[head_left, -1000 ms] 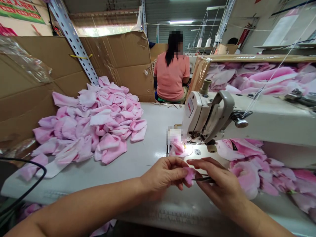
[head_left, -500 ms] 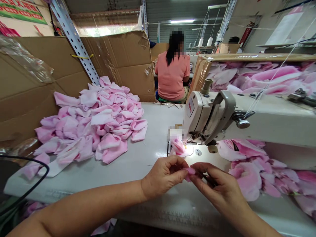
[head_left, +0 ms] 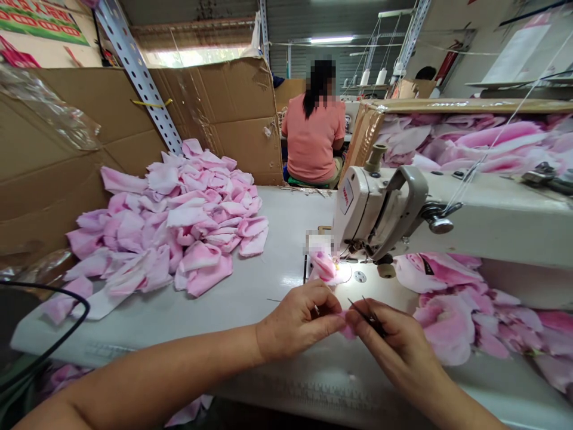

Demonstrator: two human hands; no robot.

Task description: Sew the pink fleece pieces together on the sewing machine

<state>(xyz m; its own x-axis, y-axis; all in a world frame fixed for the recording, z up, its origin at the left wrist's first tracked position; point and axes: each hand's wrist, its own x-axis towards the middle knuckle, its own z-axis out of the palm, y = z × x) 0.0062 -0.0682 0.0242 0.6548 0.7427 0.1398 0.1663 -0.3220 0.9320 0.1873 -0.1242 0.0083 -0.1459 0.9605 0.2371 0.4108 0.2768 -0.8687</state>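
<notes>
In front of the sewing machine (head_left: 364, 209), my left hand (head_left: 299, 322) pinches a small pink fabric piece (head_left: 348, 331) between thumb and fingertips. My right hand (head_left: 398, 340) is closed around dark thread snips (head_left: 370, 316), whose two pointed tips stick out apart toward the machine. Its thumb and a fingertip also meet the right side of the small piece, so both hands touch it. Much of that piece is hidden by the fingers. Just beyond my left fingers, another pink piece (head_left: 323, 267) lies under the lit needle area.
A heap of pink fabric pieces (head_left: 179, 221) covers the table's left side, against cardboard (head_left: 233, 119). More pink pieces (head_left: 452, 316) lie right of the needle, under the machine arm. Behind the machine stands a box (head_left: 367, 131) of pink fabric. A person (head_left: 313, 137) sits farther back, facing away.
The snips have turned up into clear view in my right hand, tips showing apart. The small pink piece sits slightly lower between my fingers. My left hand has barely moved.
</notes>
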